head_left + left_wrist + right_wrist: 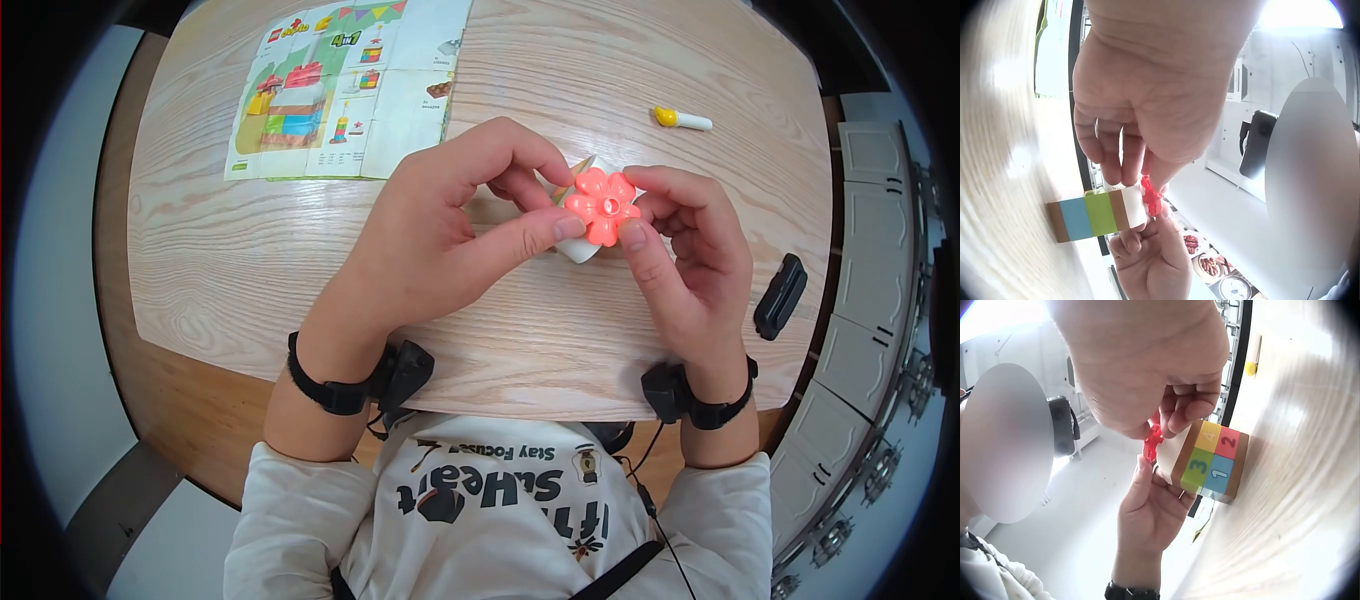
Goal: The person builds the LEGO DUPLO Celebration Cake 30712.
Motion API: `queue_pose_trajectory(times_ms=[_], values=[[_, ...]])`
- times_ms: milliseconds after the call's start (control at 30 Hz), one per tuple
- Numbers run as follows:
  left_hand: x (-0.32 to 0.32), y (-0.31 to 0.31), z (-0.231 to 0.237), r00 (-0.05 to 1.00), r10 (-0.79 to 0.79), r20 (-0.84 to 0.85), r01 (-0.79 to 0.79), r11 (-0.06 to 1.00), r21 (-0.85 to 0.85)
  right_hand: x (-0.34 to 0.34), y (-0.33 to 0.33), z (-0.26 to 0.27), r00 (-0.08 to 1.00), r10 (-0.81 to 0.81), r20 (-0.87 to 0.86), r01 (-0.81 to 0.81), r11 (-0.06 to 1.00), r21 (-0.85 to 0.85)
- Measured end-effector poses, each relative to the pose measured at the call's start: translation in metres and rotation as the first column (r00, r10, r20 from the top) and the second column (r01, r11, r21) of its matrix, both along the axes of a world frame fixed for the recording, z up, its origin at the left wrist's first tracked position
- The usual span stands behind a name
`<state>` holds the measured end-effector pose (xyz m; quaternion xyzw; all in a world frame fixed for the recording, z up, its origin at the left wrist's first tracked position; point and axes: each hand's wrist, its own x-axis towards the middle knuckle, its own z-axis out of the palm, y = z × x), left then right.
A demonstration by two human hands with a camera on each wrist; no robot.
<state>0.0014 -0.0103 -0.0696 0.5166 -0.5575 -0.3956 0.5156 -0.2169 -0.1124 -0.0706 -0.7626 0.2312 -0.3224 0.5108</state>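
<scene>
A coral-red toy flower piece (pixel 603 205) sits over the white top block of a building-block tower (pixel 1102 214). My left hand (pixel 450 225) pinches the flower's left side with thumb and index finger. From the other side my right hand (pixel 692 240) pinches its right edge. In the left wrist view the tower stands on the table in brown, blue, green, brown and white layers, the flower right at the white block. Blocks numbered 1 to 4 (pixel 1210 459) show in the right wrist view between brown layers.
A building-instruction sheet (pixel 345 90) lies flat at the table's back left. At the back right is a white candle piece with a yellow flame (pixel 683 119). A black device (pixel 780 297) rests near the right edge of the wooden table (pixel 230 250).
</scene>
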Motion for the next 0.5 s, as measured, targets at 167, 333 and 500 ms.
queue_pose_trajectory(times_ms=[167,333,500], values=[[-0.0011,0.0004,0.0012,1.000,0.012,0.009,-0.012,1.000,-0.001,-0.0024,0.0004,-0.0028,1.000,-0.005,0.003,0.005,0.999,-0.041],[-0.0012,0.0006,0.0004,0.999,0.018,0.030,-0.018,1.000,-0.002,-0.0036,0.0001,-0.0035,1.000,-0.002,0.005,0.002,0.998,-0.060],[-0.0013,0.0010,0.0022,0.999,0.021,0.024,-0.021,1.000,0.006,-0.0033,-0.0001,-0.0050,1.000,0.000,0.024,0.001,0.998,-0.062]])
